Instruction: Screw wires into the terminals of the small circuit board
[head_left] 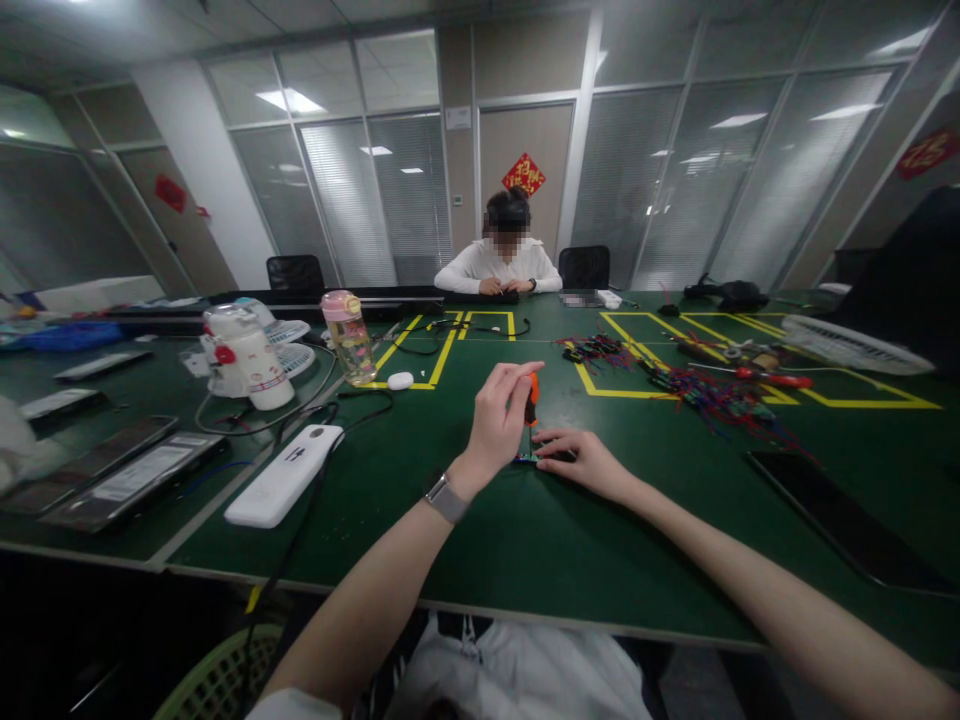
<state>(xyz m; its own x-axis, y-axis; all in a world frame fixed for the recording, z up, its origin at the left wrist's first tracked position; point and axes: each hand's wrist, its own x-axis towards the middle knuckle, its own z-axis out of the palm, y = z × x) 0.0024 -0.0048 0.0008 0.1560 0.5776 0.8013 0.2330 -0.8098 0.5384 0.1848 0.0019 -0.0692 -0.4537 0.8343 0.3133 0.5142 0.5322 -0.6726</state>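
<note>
Before us, an orange screwdriver handle (532,390) of plastic tops a slim shaft (532,438) that looks like dark metal, over a smooth, matt green tabletop (637,560) marked with yellow tape (630,395). We see a white case (281,482) in smooth plastic with a soft sheen, a black slab (832,515) finished glossy as glass, a see-through bottle (351,342) under a pink plastic lid (342,303), thin plastic-coated wires (709,395) and a grey, metallic-looking watch strap (448,499). Behind, we find reflective glass panels (675,190), a matt wood-look door (496,135) and a white cloth shirt (465,268).
</note>
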